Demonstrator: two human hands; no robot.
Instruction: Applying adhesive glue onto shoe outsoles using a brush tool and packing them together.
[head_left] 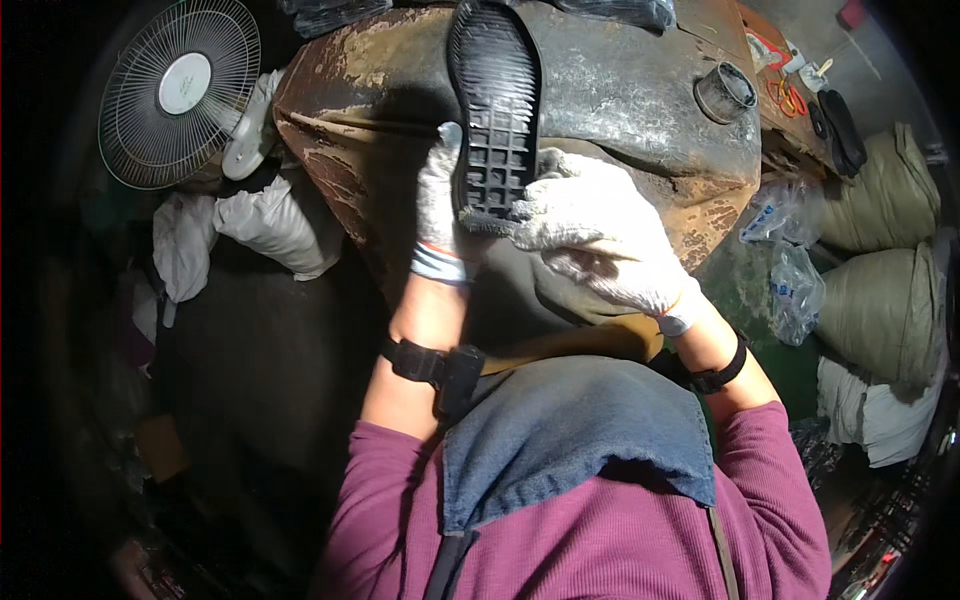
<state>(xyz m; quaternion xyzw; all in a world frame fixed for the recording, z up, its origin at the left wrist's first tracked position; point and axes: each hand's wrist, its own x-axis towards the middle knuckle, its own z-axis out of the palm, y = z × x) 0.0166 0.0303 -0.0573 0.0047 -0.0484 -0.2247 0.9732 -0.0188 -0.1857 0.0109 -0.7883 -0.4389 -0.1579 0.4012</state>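
A black shoe sole (pixel 497 110) is held up in front of me, its grid of square hollows facing my view and its heel end toward me. My left hand (pixel 440 195), in a whitish knit glove, grips the sole's left edge with the thumb along its side; the other fingers are hidden beneath. My right hand (pixel 600 225), gloved the same way, has its fingers closed at the right edge near the heel end. Whether a small piece or tool is in those fingers cannot be made out.
A worn covered worktable (pixel 640 100) spreads beyond the sole, with a dark metal cup (pixel 724 92) on it. Orange-handled scissors (pixel 785 97) lie at the far right. A fan (pixel 185 85) stands at left. Full sacks (pixel 875 310) and plastic bags (pixel 795 290) sit at right.
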